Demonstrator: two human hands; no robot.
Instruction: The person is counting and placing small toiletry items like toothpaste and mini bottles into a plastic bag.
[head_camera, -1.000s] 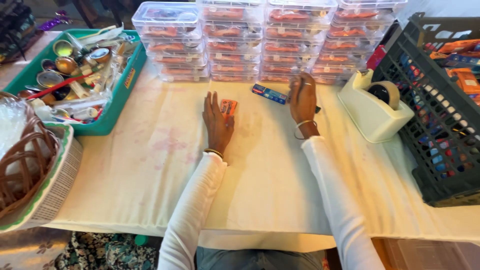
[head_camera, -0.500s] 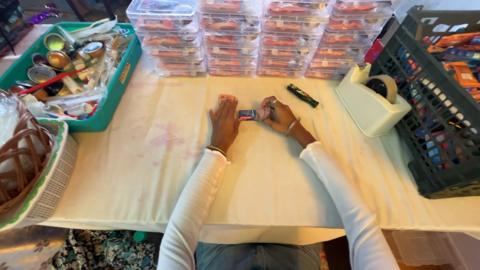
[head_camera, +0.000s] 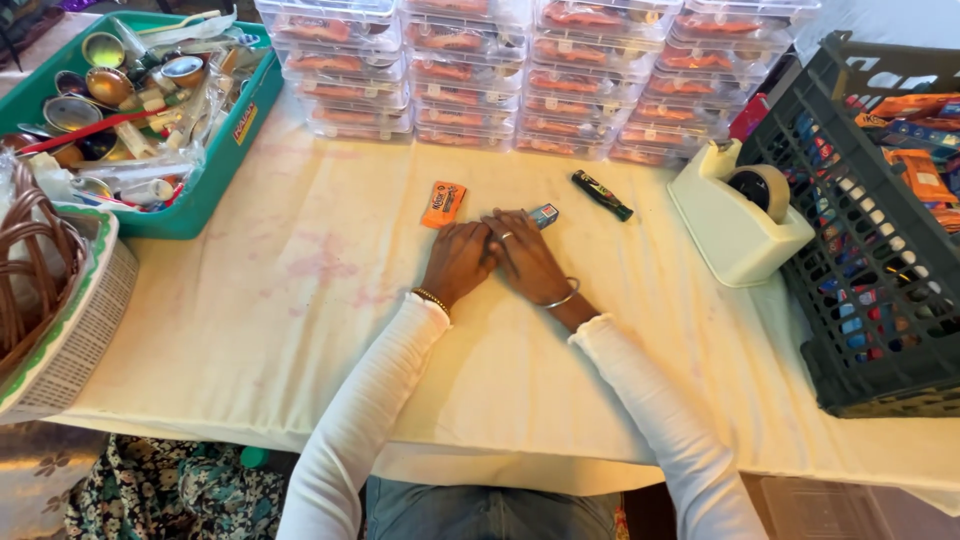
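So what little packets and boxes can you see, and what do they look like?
Orange packet: flat rectangle lying on the cloth, just beyond the left hand.
Small blue packet: peeking out at the right hand fingertips.
Dark wrapped stick: slim, black with colour patches, lying slantwise near the tape dispenser.
Clear lidded boxes: stacked rows at the table's back, orange contents.

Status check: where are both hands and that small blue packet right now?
Left hand and right hand together, flat on table. Small blue packet at right fingertips; grip unclear. Orange packet lies apart, nothing blocking.

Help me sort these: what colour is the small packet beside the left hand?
Orange packet, lying flat just beyond the left hand; the head view shows it.
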